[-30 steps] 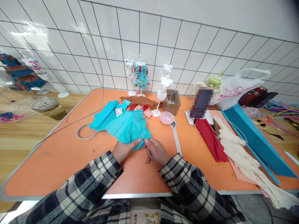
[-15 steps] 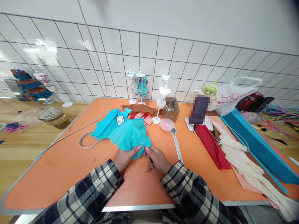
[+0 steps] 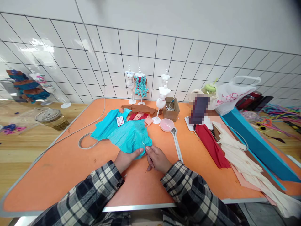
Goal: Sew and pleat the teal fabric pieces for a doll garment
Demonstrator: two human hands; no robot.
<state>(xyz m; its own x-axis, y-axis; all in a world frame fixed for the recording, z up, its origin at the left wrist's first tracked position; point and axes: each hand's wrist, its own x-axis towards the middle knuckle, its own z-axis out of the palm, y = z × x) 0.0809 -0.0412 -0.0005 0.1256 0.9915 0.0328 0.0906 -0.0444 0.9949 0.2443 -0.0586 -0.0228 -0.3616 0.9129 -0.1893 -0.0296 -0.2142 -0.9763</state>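
A wide sheet of turquoise crepe paper (image 3: 128, 133) lies crumpled over the table, with a white label (image 3: 120, 121) on it. My left hand (image 3: 125, 159) is closed on the near edge of this paper, thumb on top. Close beside it, my right hand (image 3: 158, 158) pinches a thin, light needle-like rod (image 3: 143, 144). The rod's tip points up and left over the crepe paper. My right fingertips are at the paper's right corner; whether they also grip the paper I cannot tell.
Small white mannequins (image 3: 162, 97) stand along the tiled wall, one dressed in turquoise ruffles. Right of my hands are a pink bowl (image 3: 167, 125), grey scissors-like handles (image 3: 176, 144), a phone (image 3: 199, 110), red crepe paper (image 3: 211, 146) and cream crepe paper (image 3: 237, 150). A tape roll (image 3: 81, 142) lies left.
The view has shifted slightly. Both hands keep nearly the same place on the turquoise crepe paper, and the rod's tip sits slightly higher.
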